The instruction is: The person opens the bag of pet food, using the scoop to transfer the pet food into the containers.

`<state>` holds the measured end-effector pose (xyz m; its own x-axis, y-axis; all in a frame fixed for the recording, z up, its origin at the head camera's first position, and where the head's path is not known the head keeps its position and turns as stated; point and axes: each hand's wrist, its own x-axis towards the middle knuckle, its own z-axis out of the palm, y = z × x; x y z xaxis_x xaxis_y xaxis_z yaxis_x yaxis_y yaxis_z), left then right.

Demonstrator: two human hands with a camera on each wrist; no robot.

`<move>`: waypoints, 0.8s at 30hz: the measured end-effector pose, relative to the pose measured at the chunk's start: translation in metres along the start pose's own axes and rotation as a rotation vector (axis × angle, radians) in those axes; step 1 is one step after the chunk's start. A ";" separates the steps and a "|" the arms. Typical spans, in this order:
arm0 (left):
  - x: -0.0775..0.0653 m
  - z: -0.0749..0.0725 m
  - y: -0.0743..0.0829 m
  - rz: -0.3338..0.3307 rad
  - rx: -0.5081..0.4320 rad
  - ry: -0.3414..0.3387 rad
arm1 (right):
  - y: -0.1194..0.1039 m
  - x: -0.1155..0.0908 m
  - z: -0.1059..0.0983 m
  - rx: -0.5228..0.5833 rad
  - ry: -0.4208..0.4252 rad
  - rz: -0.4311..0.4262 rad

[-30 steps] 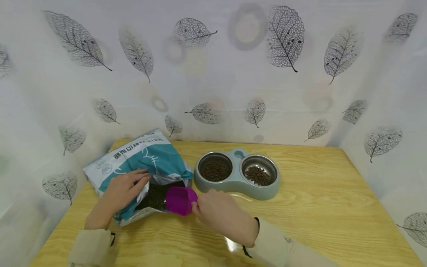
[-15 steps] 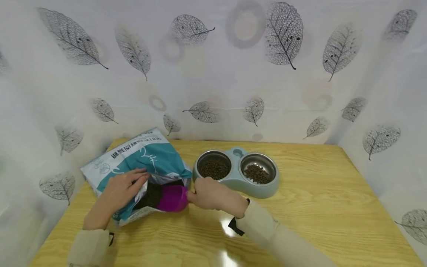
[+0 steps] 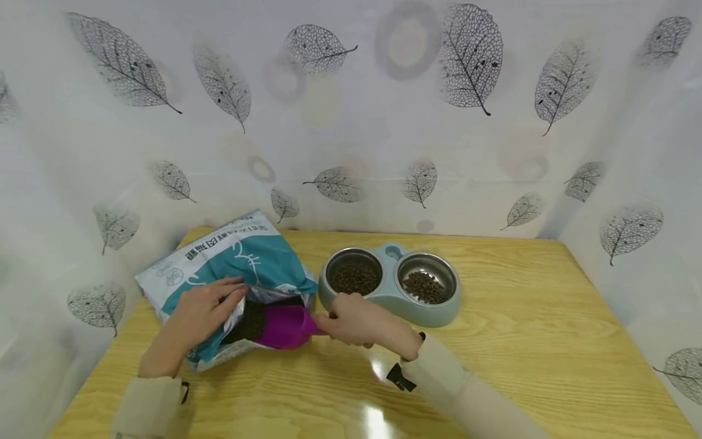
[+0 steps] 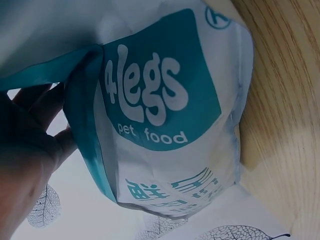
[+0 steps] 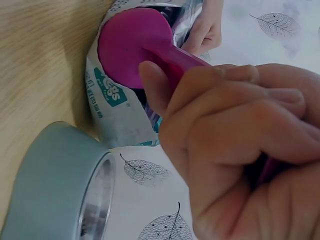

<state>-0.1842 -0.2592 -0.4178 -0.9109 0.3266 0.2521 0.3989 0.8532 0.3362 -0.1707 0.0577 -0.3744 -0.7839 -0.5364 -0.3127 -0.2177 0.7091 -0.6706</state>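
A teal-and-white pet food bag [image 3: 258, 256] lies at the left of the table with its mouth toward the right front. Dark kibble [image 3: 244, 320] shows inside. My left hand [image 3: 203, 314] grips the edge of the mouth; in the left wrist view the fingers go behind the teal fold. With curled fingers my right hand [image 3: 359, 320] holds the handle of a purple scoop [image 3: 285, 326]. The scoop's front end is inside the bag's mouth, against the kibble. In the right wrist view the scoop's rounded back [image 5: 132, 47] faces the camera, and the fingers [image 5: 220, 120] wrap the handle.
Right behind the right hand stands a blue-grey double feeder [image 3: 389, 292] with two steel bowls. Brown kibble [image 3: 353, 278] lies in its left bowl, and a smaller heap [image 3: 425, 286] in the right one. A leaf-print sheet [image 3: 351, 122] surrounds the wooden table [image 3: 521, 335].
My right hand has moved the purple scoop left, farther into the bag's mouth; since half a second ago it has tilted slightly. The left hand stays on the bag.
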 end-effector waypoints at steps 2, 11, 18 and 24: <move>0.001 -0.001 0.001 -0.003 0.004 0.000 | 0.004 -0.003 -0.001 0.011 0.001 -0.021; 0.003 -0.005 0.004 -0.018 0.003 -0.018 | 0.034 -0.007 0.004 0.129 -0.011 -0.061; 0.002 -0.006 0.005 -0.032 -0.001 -0.031 | 0.056 -0.008 0.011 0.170 0.001 -0.115; -0.001 -0.004 0.007 -0.034 -0.001 -0.036 | 0.068 -0.016 0.015 0.215 0.029 -0.157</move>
<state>-0.1802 -0.2549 -0.4123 -0.9271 0.3121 0.2076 0.3679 0.8635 0.3449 -0.1643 0.1071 -0.4255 -0.7672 -0.6166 -0.1765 -0.2119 0.5034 -0.8377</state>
